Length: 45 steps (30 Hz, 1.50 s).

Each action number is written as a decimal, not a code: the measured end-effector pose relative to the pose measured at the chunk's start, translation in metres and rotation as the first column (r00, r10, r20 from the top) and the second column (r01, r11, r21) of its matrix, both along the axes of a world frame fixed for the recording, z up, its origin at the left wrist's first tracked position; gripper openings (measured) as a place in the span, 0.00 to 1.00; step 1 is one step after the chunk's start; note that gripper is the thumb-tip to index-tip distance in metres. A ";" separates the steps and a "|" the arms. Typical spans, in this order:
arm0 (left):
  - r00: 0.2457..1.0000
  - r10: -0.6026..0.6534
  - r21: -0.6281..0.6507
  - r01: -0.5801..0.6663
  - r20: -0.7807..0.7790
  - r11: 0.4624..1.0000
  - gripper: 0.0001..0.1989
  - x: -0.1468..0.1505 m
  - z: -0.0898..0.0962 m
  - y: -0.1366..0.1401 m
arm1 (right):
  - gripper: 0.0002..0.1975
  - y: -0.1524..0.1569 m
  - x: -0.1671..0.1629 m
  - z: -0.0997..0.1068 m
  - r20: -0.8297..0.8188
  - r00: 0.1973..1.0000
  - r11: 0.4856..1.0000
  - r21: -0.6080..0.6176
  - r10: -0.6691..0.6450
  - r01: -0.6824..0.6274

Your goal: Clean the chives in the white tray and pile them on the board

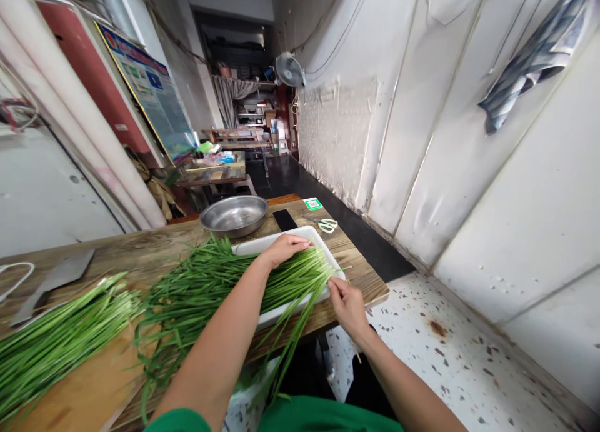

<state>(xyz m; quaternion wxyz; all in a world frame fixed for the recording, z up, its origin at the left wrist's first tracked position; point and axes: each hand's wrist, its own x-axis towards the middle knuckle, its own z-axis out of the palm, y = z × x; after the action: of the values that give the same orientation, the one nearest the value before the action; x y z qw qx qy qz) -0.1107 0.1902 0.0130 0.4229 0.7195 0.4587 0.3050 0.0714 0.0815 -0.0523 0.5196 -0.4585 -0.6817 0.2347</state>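
A large heap of garlic chives point(206, 276) lies across a white plastic tray point(307, 233), pale cut ends toward the right and green leaves spilling out to the left. My left hand point(285, 249) is over the far side of the bunch, its fingers closed together at the pale stems. Lower right, at the tray's corner, my right hand point(347, 302) pinches a few chives by their ends. Their leaves hang over the tray's near edge toward my lap. My own palms and some fingertips are hidden.
More chives point(70, 338) lie on a wooden cutting board point(89, 388) at left, near a cleaver point(65, 272). Beyond the tray are a steel basin point(234, 214), a black phone point(284, 219), scissors point(327, 225) and a green QR card point(312, 204). The wooden table point(370, 282) ends at right.
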 end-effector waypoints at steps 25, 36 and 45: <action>0.985 -0.022 0.192 0.055 -0.170 0.980 0.17 0.000 0.005 -0.002 | 0.14 0.000 0.000 0.002 0.055 0.998 1.000 -0.001 -0.022 0.022; 0.986 0.023 0.251 0.019 -0.165 0.968 0.19 0.002 0.011 -0.007 | 0.15 0.007 -0.001 0.011 0.039 0.999 1.000 0.015 -0.008 0.007; 0.997 0.034 0.223 -0.019 -0.062 0.975 0.21 -0.022 0.074 -0.029 | 0.15 0.037 0.012 0.072 0.194 0.975 0.971 0.190 0.106 -0.143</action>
<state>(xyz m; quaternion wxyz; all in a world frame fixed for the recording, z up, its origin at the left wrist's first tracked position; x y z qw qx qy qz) -0.1326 0.1608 0.0866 0.3204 0.7656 0.4451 0.3363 0.0829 0.1188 0.0195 0.4832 -0.3789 -0.7742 0.1535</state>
